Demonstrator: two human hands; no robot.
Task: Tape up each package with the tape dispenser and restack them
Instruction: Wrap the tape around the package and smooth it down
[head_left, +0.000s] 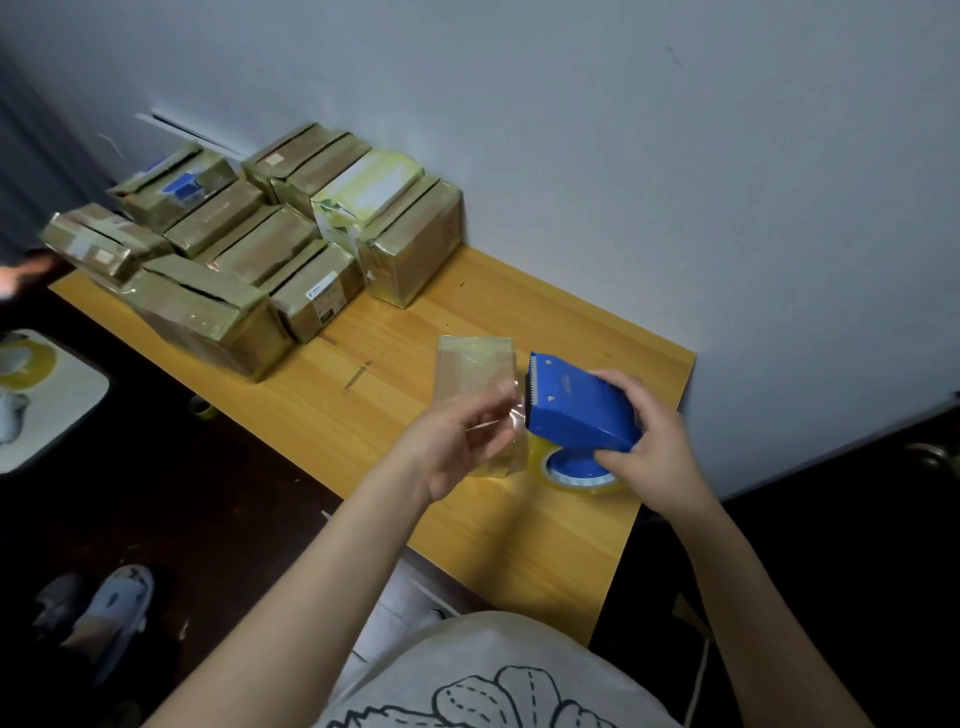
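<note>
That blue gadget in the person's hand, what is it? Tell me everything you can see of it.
It is a tape dispenser, blue and plastic-looking, with a flat boxy guard and a toothed cutting edge at its upper left end. Below it sits a roll of clear tape on a blue hub. The right hand grips it from the right, above the wooden table. The left hand pinches a clear strip of tape drawn from the cutter.

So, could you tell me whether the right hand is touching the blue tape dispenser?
Touching. The head view shows the right hand wrapped around the rear of the tape dispenser, fingers over its top and thumb beneath.
</note>
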